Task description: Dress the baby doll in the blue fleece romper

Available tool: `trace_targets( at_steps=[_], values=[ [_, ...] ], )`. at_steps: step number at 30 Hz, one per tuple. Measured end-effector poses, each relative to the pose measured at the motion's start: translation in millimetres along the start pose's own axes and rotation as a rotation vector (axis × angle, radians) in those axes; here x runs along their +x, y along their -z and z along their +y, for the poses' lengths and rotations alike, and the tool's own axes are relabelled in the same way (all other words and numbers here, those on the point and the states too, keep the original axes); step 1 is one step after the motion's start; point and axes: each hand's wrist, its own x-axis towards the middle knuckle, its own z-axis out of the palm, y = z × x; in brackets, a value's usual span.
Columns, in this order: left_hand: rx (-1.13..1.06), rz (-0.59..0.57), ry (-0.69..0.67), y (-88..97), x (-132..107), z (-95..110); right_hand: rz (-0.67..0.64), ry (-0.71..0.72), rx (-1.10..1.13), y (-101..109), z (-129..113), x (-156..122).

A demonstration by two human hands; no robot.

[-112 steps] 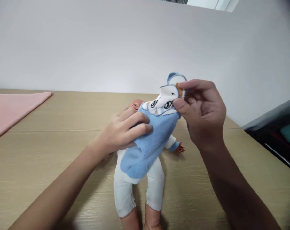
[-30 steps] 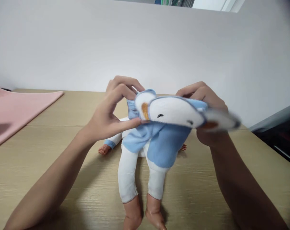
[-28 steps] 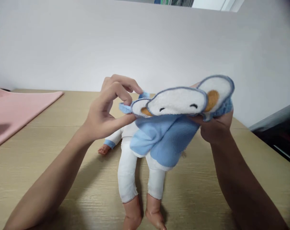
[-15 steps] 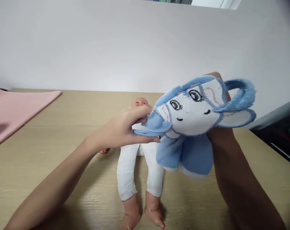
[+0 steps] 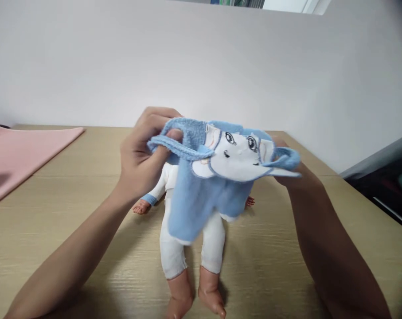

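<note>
Blue doll overalls (image 5: 197,199) with a white animal-face bib hang in the air between my two hands. Their short legs with pale hems point down. My left hand (image 5: 147,146) is closed on the upper corner, its thumb through a fuzzy strap loop. At the other upper corner, my right hand (image 5: 289,170) grips beside the second strap; fabric hides most of its fingers. Underneath, a doll (image 5: 174,248) lies on its back on the table, in white clothing with blue cuffs and with bare feet. The overalls cover its head and most of its chest.
Pink cloth (image 5: 28,150) lies on the left of the wooden table (image 5: 87,199). A pale wall (image 5: 187,62) rises behind the far edge. On the right stands a dark object (image 5: 387,186) by the table edge.
The overalls have moved left and turned level, with both straps now spread apart. My left hand has shifted its hold to a strap corner. The doll's head is now covered from view.
</note>
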Motion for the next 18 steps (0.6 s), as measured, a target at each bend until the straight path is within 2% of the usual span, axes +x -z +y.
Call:
trace_targets(
  at_steps=[2,5,9,11,14,18],
  values=[
    [0.006,0.005,0.049,5.4,3.9,-0.8,-0.014,0.102,-0.054,0.5,3.2,-0.2],
    [-0.079,-0.082,0.238,19.7,8.9,-7.2,-0.059,0.185,-0.141,7.9,5.1,1.3],
    [-0.118,-0.247,0.501,33.3,11.2,-13.8,-0.292,0.116,-0.218,23.6,-1.5,2.5],
    [-0.142,-0.279,0.544,32.9,10.9,-12.6,-0.344,0.044,-0.268,24.3,-9.5,1.5],
    [-0.160,-0.311,0.538,25.4,10.7,-5.5,-0.305,-0.011,-0.279,8.1,-21.9,-1.3],
    [-0.099,-0.386,0.516,16.4,12.4,5.6,-0.345,-0.022,-0.216,-34.6,-25.3,-2.8]
  ],
)
